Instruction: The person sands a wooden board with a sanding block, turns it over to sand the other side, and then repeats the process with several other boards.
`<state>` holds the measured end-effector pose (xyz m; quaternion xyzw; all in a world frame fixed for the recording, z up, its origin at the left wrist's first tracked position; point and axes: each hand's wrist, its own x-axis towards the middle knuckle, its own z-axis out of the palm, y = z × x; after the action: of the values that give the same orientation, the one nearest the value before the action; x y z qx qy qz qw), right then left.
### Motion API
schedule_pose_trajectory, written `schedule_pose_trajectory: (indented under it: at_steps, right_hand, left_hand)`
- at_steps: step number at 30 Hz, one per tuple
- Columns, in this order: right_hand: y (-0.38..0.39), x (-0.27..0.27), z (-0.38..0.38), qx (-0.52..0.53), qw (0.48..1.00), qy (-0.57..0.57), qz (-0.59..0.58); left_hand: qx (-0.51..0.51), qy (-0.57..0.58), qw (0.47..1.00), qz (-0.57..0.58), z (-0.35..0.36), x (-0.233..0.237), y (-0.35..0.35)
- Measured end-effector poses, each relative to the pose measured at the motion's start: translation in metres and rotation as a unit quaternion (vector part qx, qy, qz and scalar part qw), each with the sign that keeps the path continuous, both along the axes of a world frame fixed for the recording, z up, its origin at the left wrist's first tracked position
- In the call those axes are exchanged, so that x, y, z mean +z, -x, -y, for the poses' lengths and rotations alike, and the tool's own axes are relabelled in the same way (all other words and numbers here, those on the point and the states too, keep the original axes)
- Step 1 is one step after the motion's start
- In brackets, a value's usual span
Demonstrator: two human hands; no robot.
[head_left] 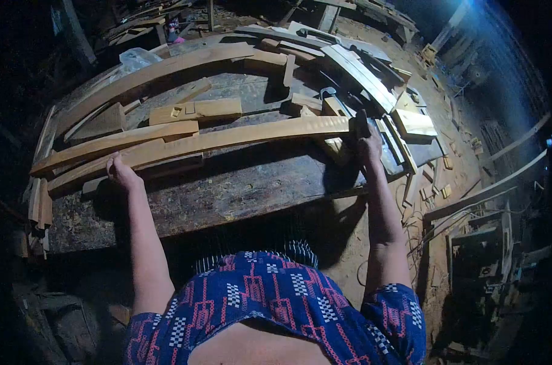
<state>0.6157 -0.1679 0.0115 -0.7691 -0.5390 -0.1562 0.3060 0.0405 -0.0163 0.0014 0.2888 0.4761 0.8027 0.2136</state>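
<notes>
A long, slightly bowed wooden strip [239, 139] spans the bench in front of me, its right end higher than its left in view. My left hand [124, 173] grips its lower edge toward the left end, fingers closed round the wood. At the right end, my right hand [369, 146] is closed on the strip; deep shadow hides part of those fingers. Just behind the strip lies a wooden hand plane body [196, 111]. Another curved wooden piece [115, 146] rests behind the strip's left part.
The worn workbench [227, 204] carries a long curved board [148, 74] at the back. Pale planks [358, 76], a wood block [413, 123] and several tools crowd its right side. A plastic bag [137, 59] lies back left. Offcuts litter the floor [449, 143] at right.
</notes>
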Motion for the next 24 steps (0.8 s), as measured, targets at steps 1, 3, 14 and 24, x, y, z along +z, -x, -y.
schedule_pose_trajectory:
  at_steps: [1,3,14,24]
  right_hand:
    - [0.016,0.013,0.003,-0.039,0.996,0.067,0.033]
    - [0.067,0.033,0.007,0.037,0.998,0.030,-0.034]
    - [0.222,0.021,-0.028,0.375,0.926,0.038,0.024]
    - [-0.090,-0.020,-0.007,-0.014,0.953,-0.034,-0.301]
  left_hand:
    - [0.006,0.003,1.000,-0.024,0.000,0.001,0.000]
    - [0.002,0.002,1.000,-0.008,-0.002,-0.004,0.004]
    - [-0.005,0.015,1.000,-0.011,-0.005,-0.004,0.005]
    - [-0.014,0.027,0.999,0.027,-0.009,-0.010,0.011]
